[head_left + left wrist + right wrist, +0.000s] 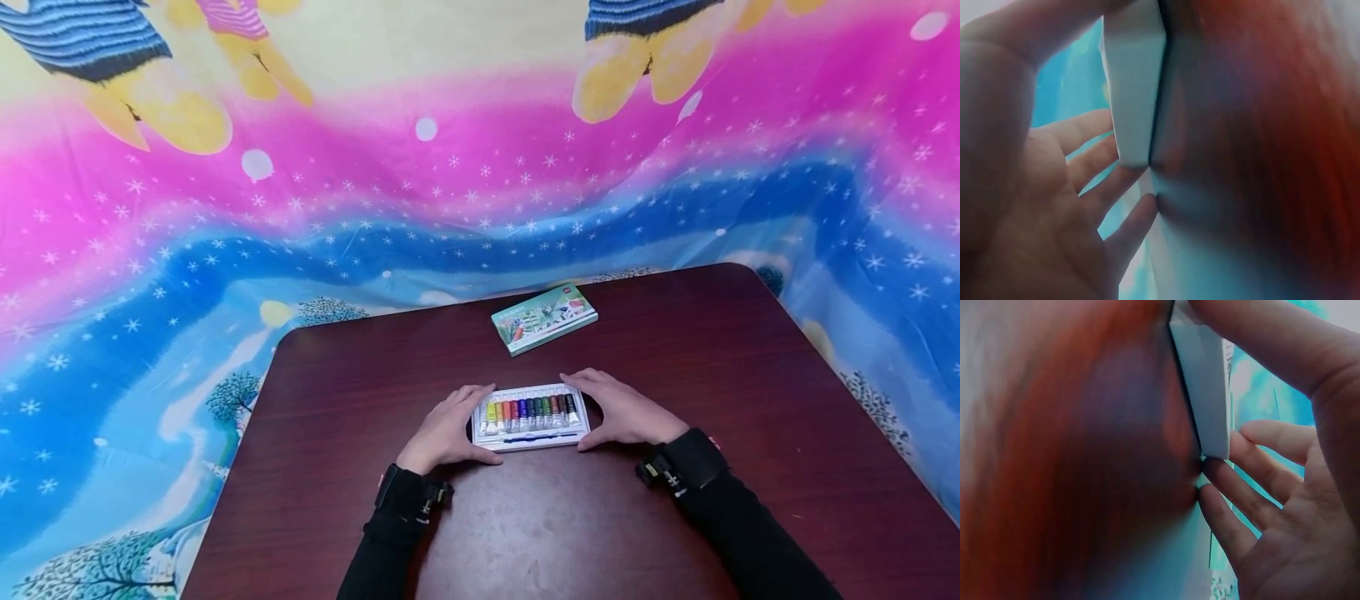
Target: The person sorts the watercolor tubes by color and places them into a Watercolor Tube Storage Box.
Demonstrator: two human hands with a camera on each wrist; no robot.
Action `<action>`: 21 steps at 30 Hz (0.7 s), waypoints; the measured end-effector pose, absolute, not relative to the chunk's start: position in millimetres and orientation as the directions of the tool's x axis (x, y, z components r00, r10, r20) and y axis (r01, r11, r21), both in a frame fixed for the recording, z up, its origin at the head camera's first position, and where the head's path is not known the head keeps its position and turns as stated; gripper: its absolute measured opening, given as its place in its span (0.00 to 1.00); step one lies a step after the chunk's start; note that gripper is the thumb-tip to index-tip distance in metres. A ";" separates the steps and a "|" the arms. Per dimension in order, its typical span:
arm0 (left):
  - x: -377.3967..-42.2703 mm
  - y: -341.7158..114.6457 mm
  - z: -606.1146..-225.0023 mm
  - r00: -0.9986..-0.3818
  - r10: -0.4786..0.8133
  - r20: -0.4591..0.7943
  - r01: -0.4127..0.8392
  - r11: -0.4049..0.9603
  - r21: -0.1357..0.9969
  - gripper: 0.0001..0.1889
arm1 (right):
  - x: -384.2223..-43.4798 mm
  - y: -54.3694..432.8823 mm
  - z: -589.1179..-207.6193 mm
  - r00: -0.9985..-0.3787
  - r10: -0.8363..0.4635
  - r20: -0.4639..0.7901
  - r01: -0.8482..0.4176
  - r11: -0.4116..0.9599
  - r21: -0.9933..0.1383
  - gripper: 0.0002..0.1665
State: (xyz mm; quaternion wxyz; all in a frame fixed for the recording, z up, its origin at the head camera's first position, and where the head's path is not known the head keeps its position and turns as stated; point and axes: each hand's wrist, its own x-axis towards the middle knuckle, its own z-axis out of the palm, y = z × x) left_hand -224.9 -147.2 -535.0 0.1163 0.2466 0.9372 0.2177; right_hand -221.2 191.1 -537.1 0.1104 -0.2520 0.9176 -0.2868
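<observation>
A white tray of paint tubes (543, 444) lies flat on the table in the head view. Its row of small tubes (522, 410) runs from yellow through red and blue to black, with a thin dark blue paintbrush (534, 437) along the near side. My left hand (446, 429) grips the tray's left end, thumb at the near edge and fingers at the far corner. At the opposite end my right hand (622, 410) holds it in the same way. Both wrist views show the tray's white side wall (1135, 87) between thumb and fingers; the tubes are hidden there.
Behind the tray, a green illustrated box (543, 319) lies at an angle on the dark reddish-brown table (360, 375). A colourful printed cloth (465, 242) hangs behind the table's far edge and along its sides.
</observation>
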 end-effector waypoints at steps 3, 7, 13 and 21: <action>-225.3 -150.3 -534.5 -0.851 0.513 -0.108 0.407 0.777 0.480 0.60 | -223.4 196.8 -535.8 -0.849 -0.525 -0.066 -0.395 0.711 -0.581 0.65; -225.7 -152.2 -534.2 -0.852 0.513 -0.110 0.406 0.778 0.480 0.59 | -225.5 200.1 -535.5 -0.850 -0.521 -0.069 -0.390 0.714 -0.582 0.65; -226.1 -151.6 -532.5 -0.851 0.512 -0.119 0.404 0.783 0.474 0.58 | -225.0 201.1 -535.2 -0.851 -0.520 -0.071 -0.384 0.710 -0.591 0.65; -226.8 -151.1 -533.7 -0.854 0.504 -0.128 0.398 0.792 0.464 0.57 | -224.3 201.4 -535.8 -0.849 -0.522 -0.081 -0.385 0.716 -0.582 0.65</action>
